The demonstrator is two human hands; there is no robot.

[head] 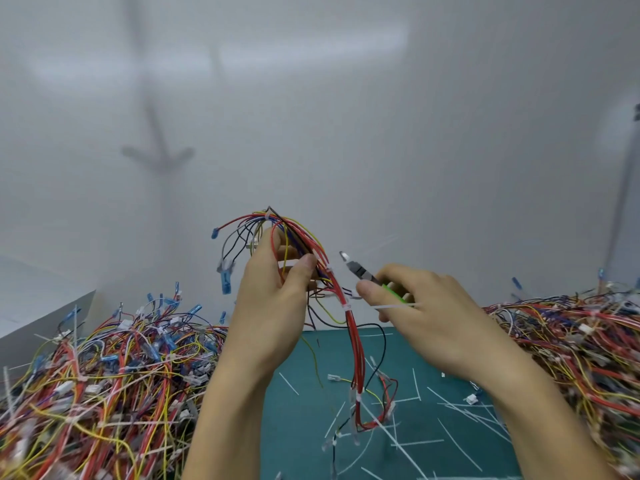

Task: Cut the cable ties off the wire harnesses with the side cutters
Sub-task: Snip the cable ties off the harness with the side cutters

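My left hand (pixel 273 296) grips the wire harness (pixel 356 348) at frame centre; my right hand (pixel 433 317) beside it holds the side cutters (pixel 360 271). I think I am between cuts: next the blades must catch a cable tie (pixel 346 307), not wires.

Bare left hand (pixel 273 299), bare right hand (pixel 429 317), bare forearms (pixel 225 410), short nails (pixel 308 262)

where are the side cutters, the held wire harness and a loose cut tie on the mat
side cutters (pixel 360 271): head view, dark pivot behind the blades
wire harness (pixel 356 344): head view, red hanging bundle
cut tie (pixel 289 383): head view, middle of the white strip
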